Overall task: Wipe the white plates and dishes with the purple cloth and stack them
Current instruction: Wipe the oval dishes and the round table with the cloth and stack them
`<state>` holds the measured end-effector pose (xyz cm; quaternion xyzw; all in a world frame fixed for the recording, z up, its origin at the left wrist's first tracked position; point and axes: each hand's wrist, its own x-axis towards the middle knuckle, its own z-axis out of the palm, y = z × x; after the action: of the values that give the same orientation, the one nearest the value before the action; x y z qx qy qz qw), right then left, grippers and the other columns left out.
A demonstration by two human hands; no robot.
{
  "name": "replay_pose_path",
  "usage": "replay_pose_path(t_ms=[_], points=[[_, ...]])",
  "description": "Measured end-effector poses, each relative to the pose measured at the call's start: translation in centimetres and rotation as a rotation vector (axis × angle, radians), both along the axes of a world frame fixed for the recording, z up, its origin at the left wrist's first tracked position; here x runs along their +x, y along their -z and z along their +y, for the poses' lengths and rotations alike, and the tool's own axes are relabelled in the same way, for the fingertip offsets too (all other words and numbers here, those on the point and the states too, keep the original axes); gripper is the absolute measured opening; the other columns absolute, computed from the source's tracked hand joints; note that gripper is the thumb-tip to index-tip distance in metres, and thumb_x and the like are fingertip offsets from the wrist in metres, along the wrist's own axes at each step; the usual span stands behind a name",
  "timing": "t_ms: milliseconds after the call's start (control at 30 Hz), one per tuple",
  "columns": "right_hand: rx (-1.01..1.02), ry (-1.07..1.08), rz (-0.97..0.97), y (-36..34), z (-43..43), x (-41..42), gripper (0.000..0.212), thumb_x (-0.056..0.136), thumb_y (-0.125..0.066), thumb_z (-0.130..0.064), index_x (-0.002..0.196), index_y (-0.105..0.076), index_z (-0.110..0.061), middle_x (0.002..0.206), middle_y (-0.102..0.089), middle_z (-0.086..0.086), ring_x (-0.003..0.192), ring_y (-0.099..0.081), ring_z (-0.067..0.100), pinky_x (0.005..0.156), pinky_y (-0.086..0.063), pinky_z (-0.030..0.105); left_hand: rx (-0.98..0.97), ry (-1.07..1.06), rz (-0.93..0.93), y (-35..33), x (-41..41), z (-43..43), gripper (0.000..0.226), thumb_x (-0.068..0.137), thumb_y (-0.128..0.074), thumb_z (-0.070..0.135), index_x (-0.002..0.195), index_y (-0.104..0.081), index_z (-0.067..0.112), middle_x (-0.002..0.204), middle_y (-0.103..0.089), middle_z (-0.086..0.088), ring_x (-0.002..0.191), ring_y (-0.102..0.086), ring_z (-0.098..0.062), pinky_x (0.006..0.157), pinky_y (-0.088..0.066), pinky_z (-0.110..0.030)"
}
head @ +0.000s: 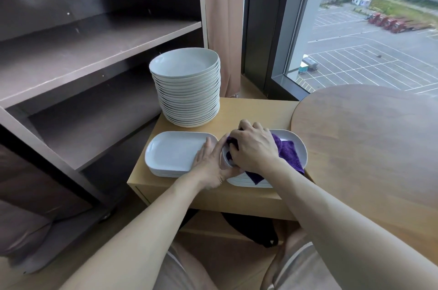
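The left hand (209,166) cups a small white dish (225,158) at the left edge of the right-hand stack of oblong plates (299,147), its grip wrapped round the dish's side. The right hand (253,147) has its grip clamped on the purple cloth (288,156), pushed into the dish. A second oblong stack (173,152) and a tall stack of round plates (187,90) share the wooden table (248,109).

A dark brown open shelf unit (94,52) stands just left of the pale wooden counter (248,109), and a round wooden table (367,135) overlaps its right edge. Behind the counter hangs a pinkish curtain (222,17); right of that, a dark-framed window (367,29) admits daylight.
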<state>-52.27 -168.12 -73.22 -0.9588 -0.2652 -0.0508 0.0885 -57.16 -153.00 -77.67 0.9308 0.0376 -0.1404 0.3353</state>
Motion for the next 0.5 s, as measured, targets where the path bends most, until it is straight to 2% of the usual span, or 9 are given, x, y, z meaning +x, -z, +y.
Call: replay_pose_path(t_ms=[67, 200, 333, 500], points=[[0.007, -0.076, 0.046, -0.3, -0.9, -0.1, 0.030, 0.099, -0.047, -0.041, 0.116, -0.068, -0.030, 0.114, -0.054, -0.001, 0.097, -0.048, 0.023, 0.083, -0.042, 0.037, 0.004, -0.001, 0.009, 0.0, 0.0, 0.0, 0.119, 0.058, -0.055, 0.098, 0.148, 0.016, 0.067, 0.172, 0.012, -0.008, 0.156, 0.019, -0.028, 0.125, 0.001, -0.053], [-0.021, -0.158, 0.075, -0.2, -2.5, -0.2, 0.028, 0.097, -0.049, -0.044, 0.112, -0.070, -0.031, 0.111, -0.053, -0.004, 0.095, -0.047, 0.020, 0.079, -0.040, 0.034, 0.070, 0.003, 0.037, -0.1, 0.1, 0.0, 0.113, 0.069, -0.058, 0.090, 0.149, 0.017, 0.064, 0.172, 0.009, -0.008, 0.156, 0.019, -0.021, 0.124, 0.010, -0.052], [-0.025, -0.088, 0.017, 0.2, -5.2, -0.2, 0.033, 0.090, -0.051, -0.049, 0.110, -0.072, -0.032, 0.106, -0.052, -0.007, 0.096, -0.050, 0.019, 0.081, -0.046, 0.037, 0.046, 0.013, 0.039, -0.2, 0.0, 0.2, 0.112, 0.069, -0.054, 0.092, 0.151, 0.016, 0.062, 0.172, 0.010, -0.006, 0.156, 0.021, -0.017, 0.124, 0.012, -0.051], [-0.218, 0.062, -0.138, 0.8, -8.1, 0.8, 0.035, 0.089, -0.050, -0.049, 0.104, -0.070, -0.025, 0.109, -0.056, 0.001, 0.096, -0.054, 0.027, 0.078, -0.045, 0.039, 0.065, 0.018, 0.036, -0.5, 0.0, 0.1, 0.111, 0.074, -0.058, 0.086, 0.154, 0.014, 0.059, 0.172, 0.008, -0.005, 0.157, 0.017, -0.018, 0.125, 0.011, -0.051]])
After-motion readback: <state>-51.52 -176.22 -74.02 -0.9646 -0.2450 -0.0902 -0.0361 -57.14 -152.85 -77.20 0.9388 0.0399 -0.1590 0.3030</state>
